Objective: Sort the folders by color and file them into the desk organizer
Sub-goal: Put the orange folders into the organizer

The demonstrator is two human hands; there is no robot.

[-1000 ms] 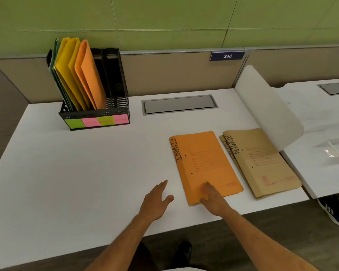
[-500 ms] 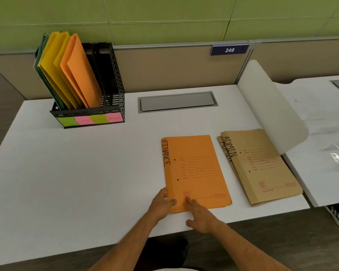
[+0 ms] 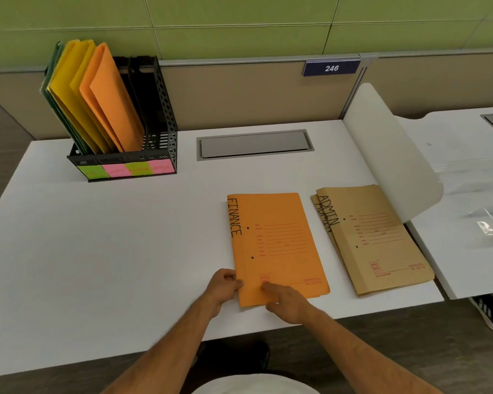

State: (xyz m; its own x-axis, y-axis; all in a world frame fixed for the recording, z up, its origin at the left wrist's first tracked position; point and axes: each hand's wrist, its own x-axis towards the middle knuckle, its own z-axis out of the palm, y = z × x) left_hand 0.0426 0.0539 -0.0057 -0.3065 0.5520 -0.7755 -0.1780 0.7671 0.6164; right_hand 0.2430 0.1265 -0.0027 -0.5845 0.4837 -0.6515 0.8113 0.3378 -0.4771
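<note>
Orange card marked FINANCE, the orange folder (image 3: 276, 245) lies flat on the white desk (image 3: 97, 251), and every place below is given from it.

Head view: the left hand (image 3: 221, 288) is at the folder's near left corner, its fingers curled against the edge; the grip pinches that corner. The right hand (image 3: 288, 304) lies on the folder's near edge just right of the left hand, its fingers stretched flat and pressing down on the card, so that grip is released rather than clenched. Both forearms reach in from the near side of the desk.

Right of the orange folder, close but apart from it, lie the tan folders (image 3: 373, 240), stacked slightly askew, with ADMIN written on the top one and again on the one showing beneath. Further right stands a white curved divider (image 3: 393, 155) between this desk and the next.

Far to the left and beyond the folder stands the black desk organizer (image 3: 157, 115), with green, yellow and orange folders leaning in its left slots and coloured sticky labels (image 3: 125, 169) along its front. Straight beyond the folder a grey cable hatch (image 3: 254, 144) is set into the desk, and above it on the partition hangs a blue plate (image 3: 331, 68) reading 246.
</note>
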